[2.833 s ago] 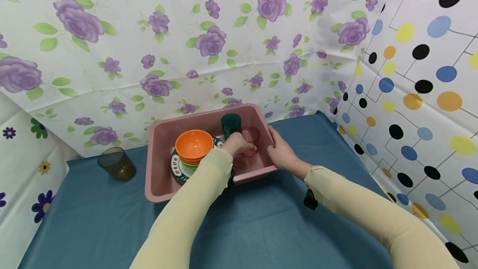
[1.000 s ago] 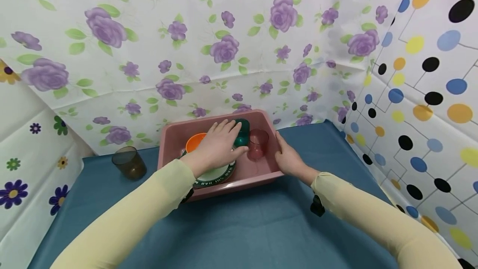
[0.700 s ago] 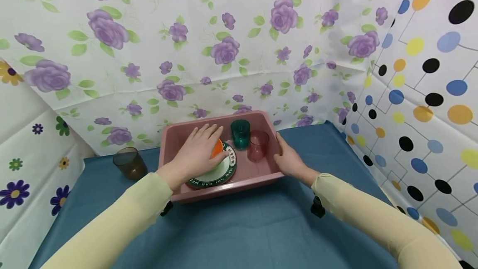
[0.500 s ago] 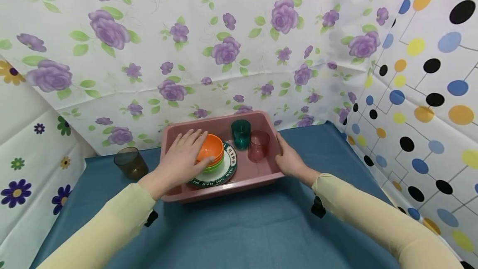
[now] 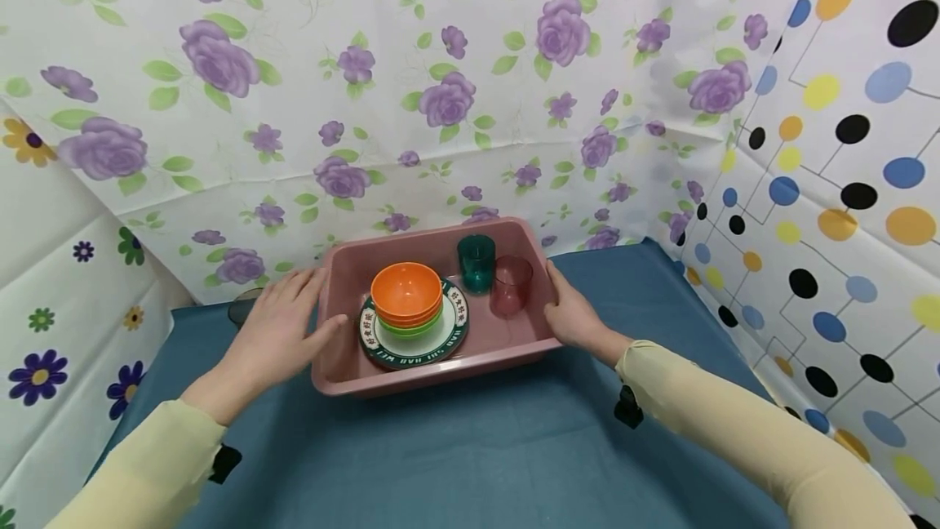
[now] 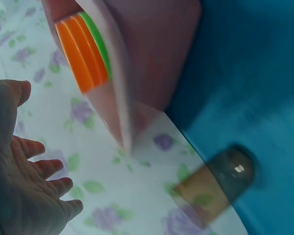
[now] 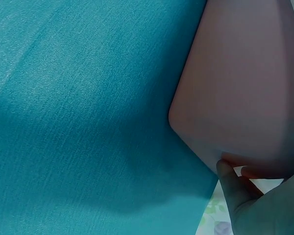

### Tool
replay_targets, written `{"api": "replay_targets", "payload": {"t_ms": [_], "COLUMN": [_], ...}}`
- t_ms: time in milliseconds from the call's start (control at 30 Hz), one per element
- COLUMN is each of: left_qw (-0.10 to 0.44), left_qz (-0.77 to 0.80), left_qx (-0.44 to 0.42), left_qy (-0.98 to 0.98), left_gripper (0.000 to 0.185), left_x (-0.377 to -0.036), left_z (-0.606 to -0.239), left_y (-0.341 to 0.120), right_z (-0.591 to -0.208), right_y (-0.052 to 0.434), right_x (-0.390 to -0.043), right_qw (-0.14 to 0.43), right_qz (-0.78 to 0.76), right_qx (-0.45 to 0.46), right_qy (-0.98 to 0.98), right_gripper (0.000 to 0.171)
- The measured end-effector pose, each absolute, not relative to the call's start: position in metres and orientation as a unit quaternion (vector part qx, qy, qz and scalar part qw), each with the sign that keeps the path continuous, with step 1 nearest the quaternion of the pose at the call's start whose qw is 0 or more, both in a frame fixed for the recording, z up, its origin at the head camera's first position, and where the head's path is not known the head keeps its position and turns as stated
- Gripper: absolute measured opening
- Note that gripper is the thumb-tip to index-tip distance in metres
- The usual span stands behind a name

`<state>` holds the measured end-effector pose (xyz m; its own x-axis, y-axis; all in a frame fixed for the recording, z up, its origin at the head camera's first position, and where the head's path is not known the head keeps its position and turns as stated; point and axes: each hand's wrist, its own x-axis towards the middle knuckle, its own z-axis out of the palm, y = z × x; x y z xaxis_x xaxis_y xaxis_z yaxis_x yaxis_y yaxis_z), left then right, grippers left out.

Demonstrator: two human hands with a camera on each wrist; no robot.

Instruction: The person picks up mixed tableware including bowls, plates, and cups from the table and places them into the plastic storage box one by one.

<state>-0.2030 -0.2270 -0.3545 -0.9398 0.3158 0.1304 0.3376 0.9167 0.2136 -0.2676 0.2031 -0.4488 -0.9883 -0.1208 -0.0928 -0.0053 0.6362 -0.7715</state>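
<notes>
**Hands at both ends of the pink tub**

Blue cloth covers the table [image 5: 470,447], which is boxed in by flowered sheets at the back and left and a dotted sheet on the right. Toward the back edge, a little left of the middle, stands the pink tub [image 5: 441,366].

Inside the tub, on the left, a white plate with a green rim [image 5: 448,339] carries a stack of bowls [image 5: 406,298], orange on top with green showing below. A dark green cup [image 5: 476,262] stands at the tub's back wall, and a red see-through cup [image 5: 511,285] is just beside it on the right.

My right hand [image 5: 573,318] is laid against the tub's right end, fingers on the rim; how far they curl over it I cannot tell. My left hand [image 5: 275,335] is spread and relaxed just beside the left end, thumb near the rim, gripping nothing. A smoky brown cup [image 6: 220,178] stands on the table behind that hand, near the back edge.
</notes>
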Motion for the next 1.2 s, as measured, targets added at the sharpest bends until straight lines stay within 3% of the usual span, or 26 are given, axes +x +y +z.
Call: {"api": "replay_targets", "payload": {"t_ms": [700,967,1200], "left_qw": [0.086,0.049,-0.015], "left_qz": [-0.123,-0.141,-0.217], "left_qx": [-0.089,-0.039,0.018], "left_qy": [-0.985,-0.988,-0.976], "left_gripper": [0.087,0.092,0.104], "left_x": [-0.184,-0.183,-0.186], "left_z": [-0.372,-0.381,-0.393], "left_y": [-0.32,-0.343,-0.353], "right_z": [-0.448,-0.449,-0.45], "right_y": [0.205,0.204,0.203], "right_x": [-0.269,-0.268,-0.268], "right_qw": [0.065,0.065,0.063], "right_qz": [-0.429,-0.431,-0.435], "right_qx": [-0.036,-0.04,-0.041], "right_qy": [0.9,0.899,0.897], "right_gripper": [0.081,0.081,0.081]}}
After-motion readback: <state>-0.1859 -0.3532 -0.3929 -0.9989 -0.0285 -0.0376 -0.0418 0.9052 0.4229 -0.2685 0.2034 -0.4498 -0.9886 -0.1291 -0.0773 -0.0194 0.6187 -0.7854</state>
